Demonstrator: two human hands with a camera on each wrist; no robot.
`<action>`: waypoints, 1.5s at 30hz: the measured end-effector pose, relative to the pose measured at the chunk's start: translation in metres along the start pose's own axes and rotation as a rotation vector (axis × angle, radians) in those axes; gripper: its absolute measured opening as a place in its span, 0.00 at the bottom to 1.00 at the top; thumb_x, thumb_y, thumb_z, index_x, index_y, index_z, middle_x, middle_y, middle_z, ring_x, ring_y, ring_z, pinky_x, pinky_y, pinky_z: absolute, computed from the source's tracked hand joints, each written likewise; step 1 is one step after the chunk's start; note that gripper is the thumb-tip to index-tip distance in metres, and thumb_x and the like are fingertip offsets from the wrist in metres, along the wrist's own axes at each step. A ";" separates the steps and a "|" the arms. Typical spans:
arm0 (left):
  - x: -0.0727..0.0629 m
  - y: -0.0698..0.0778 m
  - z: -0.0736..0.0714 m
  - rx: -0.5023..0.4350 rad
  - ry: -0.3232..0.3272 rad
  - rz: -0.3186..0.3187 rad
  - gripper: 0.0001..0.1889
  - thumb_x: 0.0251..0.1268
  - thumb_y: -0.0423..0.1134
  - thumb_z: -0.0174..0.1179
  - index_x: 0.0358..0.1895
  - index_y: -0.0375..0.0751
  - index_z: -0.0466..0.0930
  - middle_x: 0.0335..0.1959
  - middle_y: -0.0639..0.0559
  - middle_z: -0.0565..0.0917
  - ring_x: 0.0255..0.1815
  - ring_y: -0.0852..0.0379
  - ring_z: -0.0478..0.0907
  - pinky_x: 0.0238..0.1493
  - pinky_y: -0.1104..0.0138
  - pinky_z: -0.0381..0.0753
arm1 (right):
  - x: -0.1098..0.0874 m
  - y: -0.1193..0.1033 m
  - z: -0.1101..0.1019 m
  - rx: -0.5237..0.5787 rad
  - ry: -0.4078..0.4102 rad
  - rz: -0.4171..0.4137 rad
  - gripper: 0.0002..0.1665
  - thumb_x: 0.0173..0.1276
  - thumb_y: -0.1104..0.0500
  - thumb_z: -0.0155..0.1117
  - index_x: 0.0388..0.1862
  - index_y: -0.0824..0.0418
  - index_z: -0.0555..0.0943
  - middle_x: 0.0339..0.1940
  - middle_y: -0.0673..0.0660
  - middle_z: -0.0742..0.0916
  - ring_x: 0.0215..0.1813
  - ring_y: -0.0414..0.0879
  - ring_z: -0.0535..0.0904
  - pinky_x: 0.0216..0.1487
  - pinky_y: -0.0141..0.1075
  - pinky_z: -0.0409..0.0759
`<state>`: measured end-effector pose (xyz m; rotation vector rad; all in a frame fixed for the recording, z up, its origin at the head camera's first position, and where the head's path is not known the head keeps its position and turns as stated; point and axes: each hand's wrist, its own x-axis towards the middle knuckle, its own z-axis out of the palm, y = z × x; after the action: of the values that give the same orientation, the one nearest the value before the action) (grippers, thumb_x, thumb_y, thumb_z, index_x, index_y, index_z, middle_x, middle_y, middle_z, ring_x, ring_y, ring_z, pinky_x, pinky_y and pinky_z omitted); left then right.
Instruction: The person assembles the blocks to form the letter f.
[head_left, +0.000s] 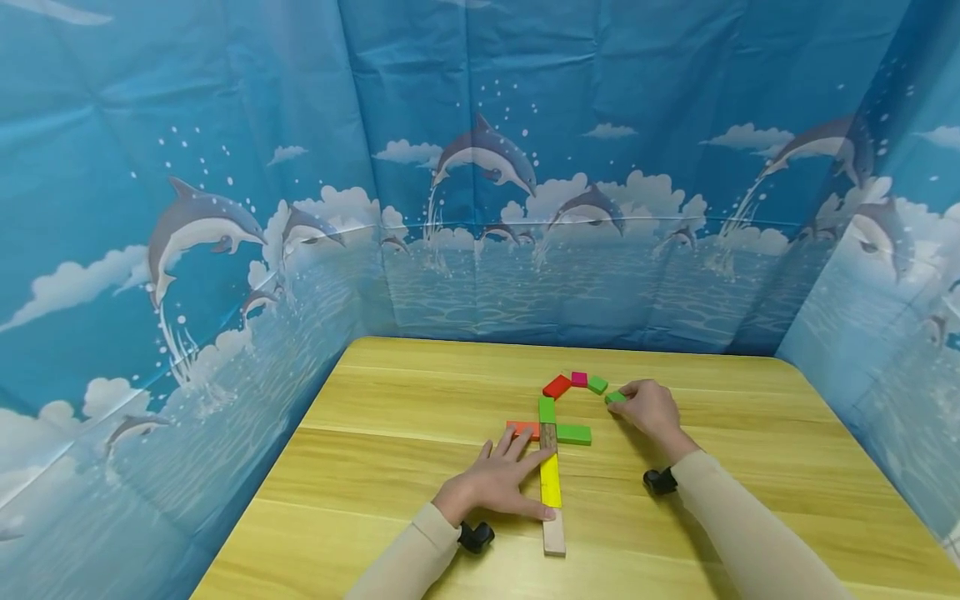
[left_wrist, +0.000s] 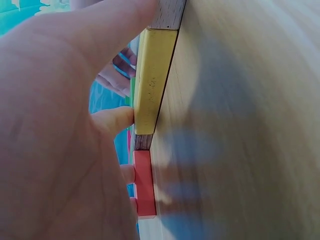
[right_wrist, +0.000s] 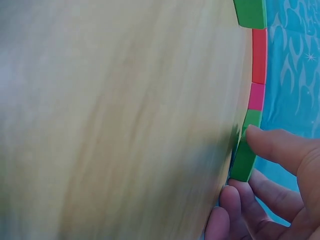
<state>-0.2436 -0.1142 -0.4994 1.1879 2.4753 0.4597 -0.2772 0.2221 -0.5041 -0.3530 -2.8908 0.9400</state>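
My right hand (head_left: pixel 651 410) pinches a small green block (head_left: pixel 616 397) at the open right end of a curved row; the right wrist view shows the thumb on this green block (right_wrist: pixel 243 160). The curve also holds a green block (head_left: pixel 597 384), a magenta block (head_left: pixel 579 379) and a red block (head_left: pixel 557 387). My left hand (head_left: pixel 497 482) is spread over a straight line of blocks. Its fingertips touch the orange-red block (head_left: pixel 513 426) and reach the yellow block (head_left: pixel 551 483), while the thumb rests on the pale wooden block (head_left: pixel 553 540).
A green block (head_left: pixel 547 409) stands atop the straight line, above a dark brown block (head_left: pixel 548 435). Another green block (head_left: pixel 573 434) sticks out to the right. All lie on a wooden table (head_left: pixel 360 417), with a dolphin-printed curtain (head_left: pixel 600 283) behind it.
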 end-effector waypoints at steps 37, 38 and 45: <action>0.005 -0.003 -0.007 0.018 -0.013 0.009 0.51 0.59 0.78 0.54 0.82 0.68 0.43 0.83 0.47 0.36 0.82 0.41 0.28 0.73 0.35 0.43 | 0.016 -0.008 0.002 -0.057 -0.042 0.019 0.35 0.62 0.45 0.75 0.62 0.64 0.81 0.52 0.66 0.86 0.47 0.60 0.82 0.32 0.46 0.79; 0.005 -0.003 -0.007 0.017 -0.013 0.010 0.51 0.59 0.77 0.54 0.82 0.68 0.43 0.83 0.46 0.36 0.82 0.41 0.28 0.73 0.35 0.44 | 0.016 -0.008 0.002 -0.058 -0.041 0.020 0.35 0.62 0.45 0.75 0.62 0.63 0.81 0.52 0.66 0.86 0.47 0.60 0.82 0.33 0.46 0.79; 0.007 -0.004 -0.008 0.024 -0.002 0.016 0.53 0.58 0.78 0.54 0.83 0.67 0.40 0.83 0.46 0.36 0.82 0.40 0.29 0.72 0.34 0.45 | 0.016 -0.009 0.001 -0.063 -0.042 0.022 0.35 0.62 0.44 0.75 0.61 0.63 0.81 0.52 0.66 0.86 0.47 0.60 0.82 0.32 0.46 0.79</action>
<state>-0.2541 -0.1119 -0.4957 1.2177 2.4776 0.4343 -0.2952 0.2180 -0.4994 -0.3748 -2.9656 0.8721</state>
